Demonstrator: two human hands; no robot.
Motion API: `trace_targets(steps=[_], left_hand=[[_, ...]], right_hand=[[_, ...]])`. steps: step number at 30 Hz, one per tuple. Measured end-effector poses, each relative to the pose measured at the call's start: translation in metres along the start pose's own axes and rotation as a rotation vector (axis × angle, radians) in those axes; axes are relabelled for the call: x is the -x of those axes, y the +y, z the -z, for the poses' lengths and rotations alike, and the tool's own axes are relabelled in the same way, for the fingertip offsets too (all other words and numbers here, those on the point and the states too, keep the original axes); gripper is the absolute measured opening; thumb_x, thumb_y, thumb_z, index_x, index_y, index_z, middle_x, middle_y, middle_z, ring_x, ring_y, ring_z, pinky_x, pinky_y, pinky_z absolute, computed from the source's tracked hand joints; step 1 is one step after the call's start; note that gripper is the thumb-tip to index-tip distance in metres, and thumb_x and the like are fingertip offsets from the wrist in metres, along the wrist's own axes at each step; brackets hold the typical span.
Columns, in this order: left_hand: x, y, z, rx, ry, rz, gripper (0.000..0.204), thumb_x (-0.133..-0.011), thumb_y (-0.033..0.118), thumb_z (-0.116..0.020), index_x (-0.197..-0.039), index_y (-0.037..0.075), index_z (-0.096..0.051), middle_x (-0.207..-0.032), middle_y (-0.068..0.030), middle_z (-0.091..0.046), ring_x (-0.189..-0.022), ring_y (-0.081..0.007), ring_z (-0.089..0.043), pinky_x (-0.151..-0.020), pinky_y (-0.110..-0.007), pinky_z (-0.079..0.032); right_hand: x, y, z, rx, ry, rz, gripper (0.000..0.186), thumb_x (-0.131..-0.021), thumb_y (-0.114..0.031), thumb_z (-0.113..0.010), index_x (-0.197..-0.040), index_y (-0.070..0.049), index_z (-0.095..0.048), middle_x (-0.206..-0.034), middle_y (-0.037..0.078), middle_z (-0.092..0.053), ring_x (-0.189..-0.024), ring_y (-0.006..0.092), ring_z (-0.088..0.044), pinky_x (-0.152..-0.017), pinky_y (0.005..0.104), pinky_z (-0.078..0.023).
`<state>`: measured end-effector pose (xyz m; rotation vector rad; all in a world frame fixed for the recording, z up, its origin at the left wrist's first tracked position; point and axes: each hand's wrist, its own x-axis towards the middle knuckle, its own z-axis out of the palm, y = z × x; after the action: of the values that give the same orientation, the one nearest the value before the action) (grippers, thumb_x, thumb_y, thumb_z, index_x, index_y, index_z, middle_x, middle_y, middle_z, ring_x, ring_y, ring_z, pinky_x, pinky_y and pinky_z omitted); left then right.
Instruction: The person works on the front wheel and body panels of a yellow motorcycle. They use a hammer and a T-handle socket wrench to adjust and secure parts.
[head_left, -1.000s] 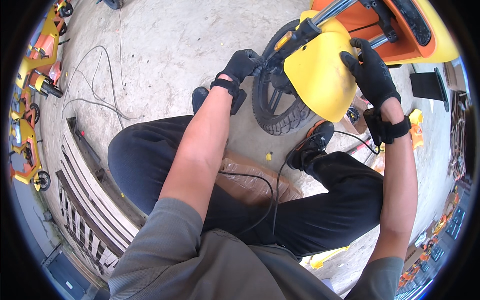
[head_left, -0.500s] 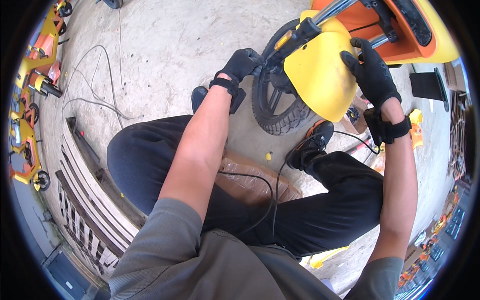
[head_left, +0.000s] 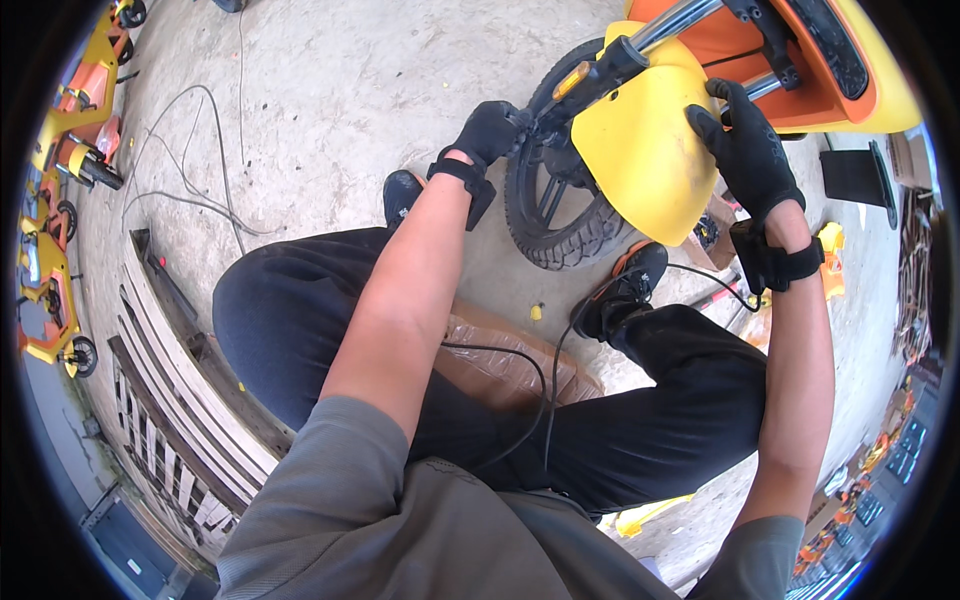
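Observation:
A scooter's front wheel with a black treaded tyre stands before me, under a yellow front mudguard and a silver-and-black fork. My left hand, in a black glove, is closed at the wheel's hub beside the lower fork end. What its fingertips pinch is too small and dark to make out. My right hand, also gloved, grips the right side of the mudguard, its thumb and forefinger against the yellow surface. The fingers farther down are partly hidden.
A plastic-wrapped carton lies between my legs. Black cable loops across my lap. A slatted wooden pallet is at the left, near a loose wire on the concrete. More yellow-orange scooters line the far left.
Hardly anything differs. Both hands keep their places at the hub and the mudguard, while the view of the scooter shifts very slightly.

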<state>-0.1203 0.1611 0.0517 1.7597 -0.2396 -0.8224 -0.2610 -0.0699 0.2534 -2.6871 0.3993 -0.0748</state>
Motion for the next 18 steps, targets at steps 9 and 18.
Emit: trace_targets(steps=[9, 18], left_hand=[[-0.012, -0.013, -0.006, -0.006, 0.170, -0.101, 0.028, -0.088, 0.025, -0.056, -0.071, 0.004, -0.062, -0.064, -0.0043, -0.059, -0.054, -0.0096, -0.055, -0.051, -0.025, -0.046], [-0.002, 0.013, 0.015, -0.168, -0.146, -0.204, 0.020, -0.083, 0.022, -0.063, -0.092, 0.004, -0.064, -0.076, 0.0011, -0.061, -0.065, -0.0059, -0.053, -0.060, -0.022, -0.045]], right_hand=[[0.001, -0.008, -0.001, -0.009, -0.007, 0.004, 0.045, -0.087, -0.036, -0.058, -0.118, -0.004, -0.047, -0.101, 0.020, -0.060, -0.080, 0.0266, -0.062, -0.072, 0.0343, -0.049], [0.001, 0.008, -0.004, 0.022, 0.143, 0.049, 0.055, -0.081, -0.042, -0.059, -0.117, -0.003, -0.050, -0.108, 0.023, -0.057, -0.103, 0.0377, -0.054, -0.087, 0.0426, -0.043]])
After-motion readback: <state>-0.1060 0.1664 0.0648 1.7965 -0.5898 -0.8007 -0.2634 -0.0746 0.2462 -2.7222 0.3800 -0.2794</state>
